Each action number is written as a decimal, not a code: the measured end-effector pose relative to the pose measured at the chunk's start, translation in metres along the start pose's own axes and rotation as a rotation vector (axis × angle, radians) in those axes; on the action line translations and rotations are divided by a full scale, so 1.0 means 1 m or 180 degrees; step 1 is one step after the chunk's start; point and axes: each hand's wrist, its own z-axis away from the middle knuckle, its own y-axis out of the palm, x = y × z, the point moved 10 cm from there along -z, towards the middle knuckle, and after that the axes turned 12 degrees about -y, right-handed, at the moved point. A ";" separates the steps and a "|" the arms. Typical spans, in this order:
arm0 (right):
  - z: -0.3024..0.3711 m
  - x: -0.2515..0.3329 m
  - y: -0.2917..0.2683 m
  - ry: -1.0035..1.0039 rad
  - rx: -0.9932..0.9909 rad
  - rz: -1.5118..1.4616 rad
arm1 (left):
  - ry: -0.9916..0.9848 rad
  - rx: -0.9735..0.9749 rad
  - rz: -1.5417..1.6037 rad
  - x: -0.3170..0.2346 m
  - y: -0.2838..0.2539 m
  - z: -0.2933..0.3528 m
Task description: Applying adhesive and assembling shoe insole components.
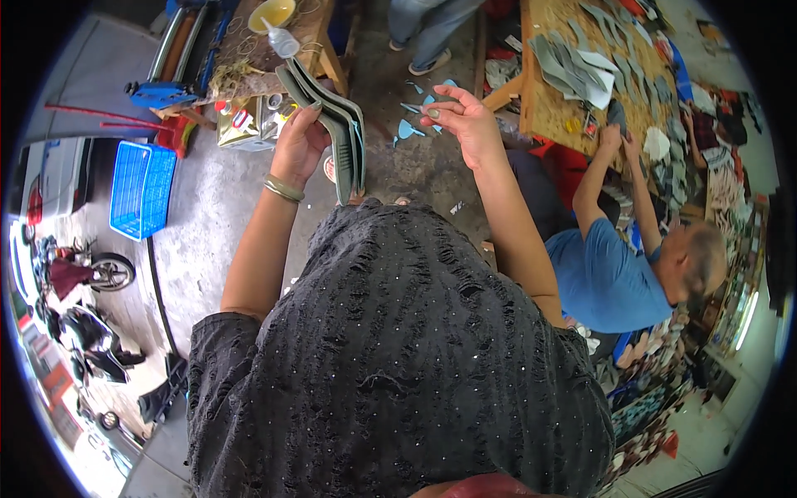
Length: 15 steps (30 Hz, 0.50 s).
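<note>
My left hand (pixel 300 146) is wrapped round a stack of long, curved grey shoe soles (pixel 344 124), held up at centre-left. Ridges show on the face of the nearest sole, and a thin light-blue edge runs down the right side of the stack. To the right of the stack, apart from it, my right hand (pixel 471 124) is raised. Its thumb and forefinger come together in a pinch, while the other fingers stay loosely stretched. Whatever lies between those fingertips, if anything, is too small to name. Light-blue scraps (pixel 407 129) lie on the floor beyond that hand.
At right, a person in a blue shirt (pixel 606 274) works at a wooden table (pixel 540 116) bearing grey sole pieces. A wooden bench (pixel 309 37) at upper left holds a yellow bowl (pixel 272 15) and a squeeze bottle (pixel 282 41). A blue crate (pixel 141 191) stands left.
</note>
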 end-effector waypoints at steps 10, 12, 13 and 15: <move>0.042 0.035 -0.033 -0.0658 -0.0269 0.0465 | -0.0251 0.0399 -0.0520 0.030 0.066 -0.012; 0.045 0.047 -0.030 -0.0845 -0.0302 0.0466 | -0.0208 0.0437 -0.0598 0.030 0.074 -0.012; 0.045 0.047 -0.030 -0.0847 -0.0293 0.0457 | -0.0200 0.0428 -0.0604 0.030 0.074 -0.012; 0.046 0.057 -0.034 -0.1176 -0.0440 0.0788 | -0.0217 0.0485 -0.0594 0.030 0.077 -0.013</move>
